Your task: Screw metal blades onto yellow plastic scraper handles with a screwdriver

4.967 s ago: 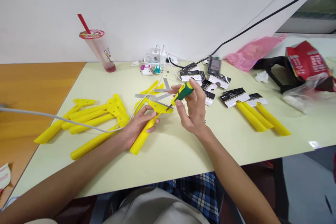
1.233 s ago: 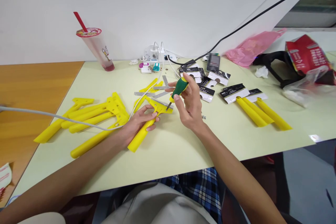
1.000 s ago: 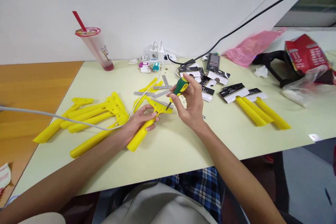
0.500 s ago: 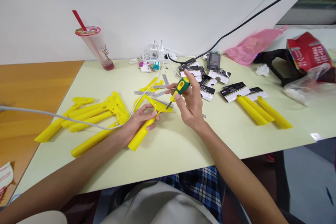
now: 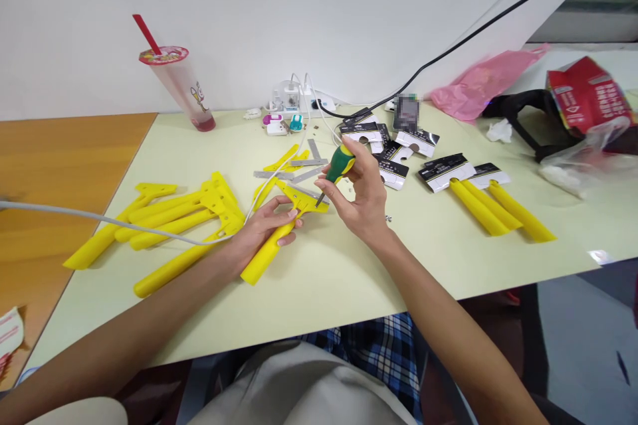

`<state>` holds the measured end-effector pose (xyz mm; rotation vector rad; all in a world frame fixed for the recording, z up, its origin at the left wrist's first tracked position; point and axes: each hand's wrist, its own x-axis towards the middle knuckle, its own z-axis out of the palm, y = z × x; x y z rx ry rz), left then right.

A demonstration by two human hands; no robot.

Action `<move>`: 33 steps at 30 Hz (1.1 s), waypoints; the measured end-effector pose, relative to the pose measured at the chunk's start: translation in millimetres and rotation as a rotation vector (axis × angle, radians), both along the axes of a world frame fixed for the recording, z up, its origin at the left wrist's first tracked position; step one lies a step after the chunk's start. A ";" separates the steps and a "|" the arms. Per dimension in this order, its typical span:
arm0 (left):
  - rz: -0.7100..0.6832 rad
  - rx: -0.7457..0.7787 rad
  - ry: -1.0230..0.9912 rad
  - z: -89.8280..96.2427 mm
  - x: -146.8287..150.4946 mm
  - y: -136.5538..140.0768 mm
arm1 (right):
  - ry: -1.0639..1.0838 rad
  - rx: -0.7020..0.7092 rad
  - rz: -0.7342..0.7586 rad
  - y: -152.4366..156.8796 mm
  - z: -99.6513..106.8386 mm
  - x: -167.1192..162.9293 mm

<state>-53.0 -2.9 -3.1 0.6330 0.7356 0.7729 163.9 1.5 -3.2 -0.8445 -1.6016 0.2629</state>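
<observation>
My left hand (image 5: 272,226) is closed round the neck of a yellow scraper (image 5: 264,255), whose wide head points away from me and carries a metal blade. In my right hand (image 5: 361,196) is a green and yellow screwdriver (image 5: 341,163), gripped by its handle between thumb and fingers. Its tip meets the right end of the scraper's head; the screw under it is too small to make out. Just beyond lie loose metal blades (image 5: 306,174) and yellow head pieces (image 5: 286,159). Several yellow scraper handles (image 5: 169,219) are piled to the left of my left hand.
Black and white cardboard sleeves (image 5: 393,172) lie at the back right, near yellow handles (image 5: 478,207) with cards on them. A white cable (image 5: 119,220) crosses the left side, over my left wrist. A tall drink cup (image 5: 182,89) and a power strip (image 5: 294,101) stand by the wall.
My right hand has turned the screwdriver's handle, and its fingers have curled in closer round it. The scraper in my left hand has stayed almost still.
</observation>
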 end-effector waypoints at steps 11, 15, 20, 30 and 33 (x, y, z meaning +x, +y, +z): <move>0.017 -0.006 -0.009 -2.2 -0.5 1.4 | 0.006 -0.085 0.058 -6.8 6.2 -4.8; 0.006 0.008 -0.006 -2.6 -0.6 1.1 | 0.073 -0.108 0.019 -3.3 4.2 -5.2; 0.000 0.008 -0.016 -2.9 -0.4 0.8 | 0.128 -0.120 -0.024 -1.9 0.3 -3.0; 0.000 0.014 -0.010 -2.4 -0.6 1.1 | 0.179 -0.138 0.050 0.5 -0.6 -4.1; 0.003 0.010 -0.010 -2.2 -0.7 0.9 | 0.180 -0.168 0.074 -0.8 -0.3 -5.4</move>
